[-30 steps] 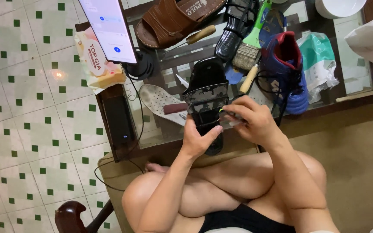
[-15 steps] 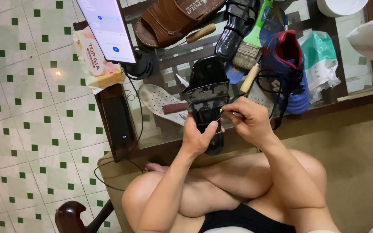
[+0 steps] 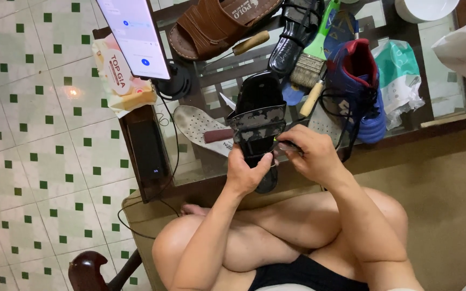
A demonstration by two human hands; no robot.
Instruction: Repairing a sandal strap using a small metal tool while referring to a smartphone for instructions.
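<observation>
A black slide sandal with a broad camouflage-patterned strap [image 3: 258, 121] is held up above the near edge of a glass-topped table with a dark wooden frame [image 3: 206, 167], its smooth dark footbed pointing away from the person. The left hand [image 3: 248, 173] is closed around the sandal's lower part, thumb pressed up against the strap's edge. The right hand [image 3: 307, 153] has its fingers curled and pinched at the strap's right side, gripping it together with what looks like a thin dark tool, too small to make out. Just left of the sandal, a pale perforated insole [image 3: 196, 126] lies flat on the glass, with a small dark-red oblong piece resting across its near end. Behind the sandal lie a brown leather open-toed sandal with stitched straps [image 3: 211, 24], a glossy black dress shoe [image 3: 293, 37], a bristle paintbrush with a green ferrule band and pale wooden handle [image 3: 313, 67], and a blue and red laced sports shoe [image 3: 360, 81] with a crumpled teal plastic bag [image 3: 403, 75] beside it. A lit phone on a round black stand [image 3: 136, 35] leans at the table's left, above a yellow-and-white packet [image 3: 118, 81]. The floor is glossy cream tile with small green squares [image 3: 33, 145].
</observation>
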